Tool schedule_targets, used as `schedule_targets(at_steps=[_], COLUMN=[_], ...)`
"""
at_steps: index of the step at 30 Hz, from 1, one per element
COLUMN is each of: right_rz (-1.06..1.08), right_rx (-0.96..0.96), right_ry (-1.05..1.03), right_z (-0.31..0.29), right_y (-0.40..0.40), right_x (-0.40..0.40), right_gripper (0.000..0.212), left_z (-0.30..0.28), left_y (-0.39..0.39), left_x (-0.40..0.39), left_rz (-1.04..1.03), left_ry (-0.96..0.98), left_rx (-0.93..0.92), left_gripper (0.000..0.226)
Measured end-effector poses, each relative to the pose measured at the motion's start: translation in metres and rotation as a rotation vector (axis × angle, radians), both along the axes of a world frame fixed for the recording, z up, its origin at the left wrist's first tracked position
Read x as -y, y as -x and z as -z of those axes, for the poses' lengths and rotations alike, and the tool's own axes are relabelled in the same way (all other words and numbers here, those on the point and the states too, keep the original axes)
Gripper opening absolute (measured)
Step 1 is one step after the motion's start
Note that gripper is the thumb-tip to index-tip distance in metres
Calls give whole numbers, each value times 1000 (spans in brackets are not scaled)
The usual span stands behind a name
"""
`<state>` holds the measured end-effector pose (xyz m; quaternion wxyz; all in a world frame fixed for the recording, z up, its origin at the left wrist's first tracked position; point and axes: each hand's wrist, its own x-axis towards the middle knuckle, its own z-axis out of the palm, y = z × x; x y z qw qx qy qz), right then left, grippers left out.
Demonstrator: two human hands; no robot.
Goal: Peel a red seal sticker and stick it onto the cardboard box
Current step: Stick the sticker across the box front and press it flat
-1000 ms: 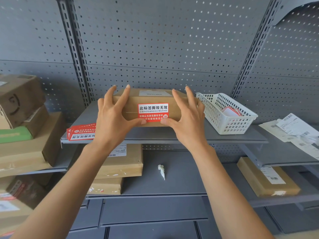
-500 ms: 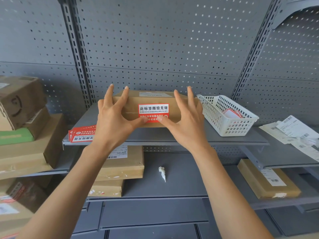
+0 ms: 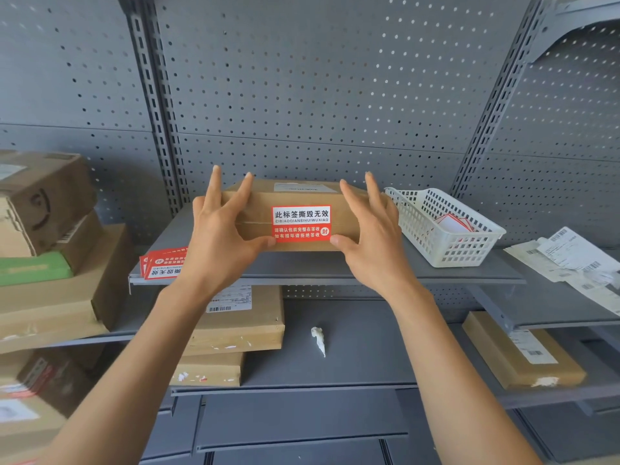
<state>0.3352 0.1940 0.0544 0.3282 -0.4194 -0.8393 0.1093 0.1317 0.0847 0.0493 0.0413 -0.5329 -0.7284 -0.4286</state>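
A brown cardboard box (image 3: 295, 209) sits on a grey metal shelf (image 3: 335, 270), its long front face turned toward the camera. A red seal sticker (image 3: 301, 223) with white lettering is stuck flat on that front face, straddling the seam where the flaps meet. The left hand (image 3: 221, 243) rests against the left part of the box, its fingers (image 3: 239, 196) spread apart and pointing up over the top edge, while the thumb tip touches the lower left corner of the sticker. The right hand (image 3: 372, 243) mirrors it on the right part of the box, fingers (image 3: 350, 199) fanned apart and raised over the top edge, the thumb tip just at the sticker's lower right corner. Neither hand is closed around anything; both lie open against the cardboard. Both bare forearms reach up and forward from the bottom of the view, angling inward toward the box. Just left of the left wrist, a stack of red sticker sheets (image 3: 162, 263) lies at the shelf's front edge. To the right of the box stands a white slotted plastic basket (image 3: 446, 229) holding a few red-edged papers. Other cardboard parcels (image 3: 235, 323) lie on the lower shelves, and paper labels (image 3: 570, 260) lie on the shelf at far right.
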Motion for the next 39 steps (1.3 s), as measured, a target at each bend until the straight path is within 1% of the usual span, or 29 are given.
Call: schedule_targets(at_steps=[2, 4, 7, 10, 14, 19, 21, 23, 25, 28, 33, 36, 38, 39], right_rz=[7, 42, 98, 115, 88, 21, -2, 43, 128, 201, 104, 109, 147, 171], right_rx=[-51, -81, -29, -23, -37, -66, -125, -230, -299, -309, -426, -448, -429, -396], right_ry=[28, 45, 15, 19, 45, 61, 96, 107, 64, -22, 26, 24, 48, 48], right_z=[-1, -2, -2, -1, -4, -9, -13, -13, -10, -2, 2, 1, 0, 0], right_y=[5, 12, 20, 19, 12, 0, -2, 6, 20, 34, 22, 20, 26, 30], right_x=[7, 15, 20, 19, 18, 18, 19, 25, 33, 38, 25, 26, 33, 38], right_gripper=[82, 91, 108, 109, 99, 78, 64, 52, 53, 52, 34, 29, 32, 39], left_z=[0, 2, 4, 2, 0, 0, 1, 1, 2, 6, 15, 18, 16, 16], left_y=[-3, -9, -14, -11, -5, 2, 0, -7, -16, -25, -15, -12, -15, -17], left_x=[0, -1, -2, 0, 7, 11, 11, 8, 3, -3, -3, -3, -2, -2], left_rz=[-9, -33, -58, -47, 21, 66, 64, 23, -44, -103, -59, -57, -71, -78], left_ry=[-22, -54, -77, -74, -69, -60, -96, -154, -211, -254, -265, -292, -294, -285], left_rx=[5, 21, 16, 15, 23, 50, 100, 160, 193, 231, 232, 232, 246, 251], left_gripper=[107, 111, 115, 112, 103, 84, 76, 73, 75, 74, 52, 39, 41, 48])
